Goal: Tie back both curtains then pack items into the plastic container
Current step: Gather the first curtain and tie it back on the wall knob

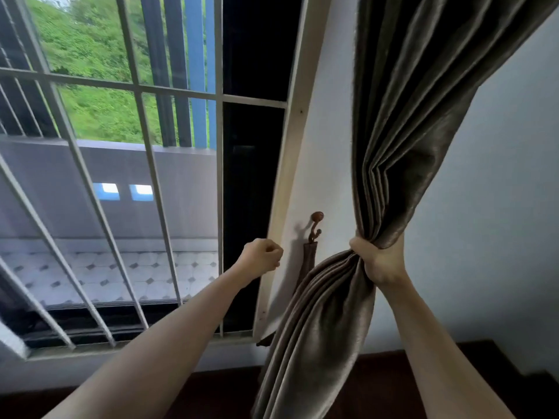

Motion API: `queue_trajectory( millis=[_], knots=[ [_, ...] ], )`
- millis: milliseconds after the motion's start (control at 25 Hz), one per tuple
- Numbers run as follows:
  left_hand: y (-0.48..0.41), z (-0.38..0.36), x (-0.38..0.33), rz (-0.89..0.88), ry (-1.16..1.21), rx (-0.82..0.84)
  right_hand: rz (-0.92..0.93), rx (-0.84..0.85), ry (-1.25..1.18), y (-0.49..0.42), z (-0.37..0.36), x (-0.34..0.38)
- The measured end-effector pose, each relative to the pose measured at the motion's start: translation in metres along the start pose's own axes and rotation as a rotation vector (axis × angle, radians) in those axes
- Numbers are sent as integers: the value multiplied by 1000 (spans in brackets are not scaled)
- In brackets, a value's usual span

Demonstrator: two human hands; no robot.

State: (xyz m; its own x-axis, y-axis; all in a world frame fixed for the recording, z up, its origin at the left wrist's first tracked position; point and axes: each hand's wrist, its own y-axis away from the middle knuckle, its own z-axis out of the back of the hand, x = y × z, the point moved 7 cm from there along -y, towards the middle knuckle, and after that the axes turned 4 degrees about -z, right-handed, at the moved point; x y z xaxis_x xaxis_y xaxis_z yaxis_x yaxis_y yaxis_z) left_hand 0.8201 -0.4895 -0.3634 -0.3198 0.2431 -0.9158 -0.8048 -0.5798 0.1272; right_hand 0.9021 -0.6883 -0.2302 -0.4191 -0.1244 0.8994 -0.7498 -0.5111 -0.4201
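Right hand [378, 261] fingers clenched around the gathered grey-brown curtain [402, 122], right of the window frame [290, 176]. Left hand [261, 257] curled into an empty fist, near the wall hook [316, 226] and hanging tieback [310, 258]. Curtain's bottom cut off; no writing visible.

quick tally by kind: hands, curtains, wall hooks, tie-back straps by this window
hands: 2 (left hand, right hand)
curtains: 1 (curtain, bunched in the right hand)
wall hooks: 1 (hook)
tie-back straps: 1 (strap, hanging from the hook)
total: 5
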Motion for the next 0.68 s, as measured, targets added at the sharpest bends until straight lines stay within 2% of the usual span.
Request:
queue_trajectory(
  millis=[240, 360, 520, 680],
  knots=[
    [-42, -55, 4, 9, -159, 13, -6, 41, 33, -19, 32, -8],
    [-57, -84, -2, 13, -236, 34, 6, 112, 40, -29, 43, -13],
    [-66, -102, 6, 61, -60, 45, -44, 217, 38, -38, 46, -23],
    [-55, -79, 21, 14, -24, 88, -77, 289, 86, -49, 27, -35]
  ],
)
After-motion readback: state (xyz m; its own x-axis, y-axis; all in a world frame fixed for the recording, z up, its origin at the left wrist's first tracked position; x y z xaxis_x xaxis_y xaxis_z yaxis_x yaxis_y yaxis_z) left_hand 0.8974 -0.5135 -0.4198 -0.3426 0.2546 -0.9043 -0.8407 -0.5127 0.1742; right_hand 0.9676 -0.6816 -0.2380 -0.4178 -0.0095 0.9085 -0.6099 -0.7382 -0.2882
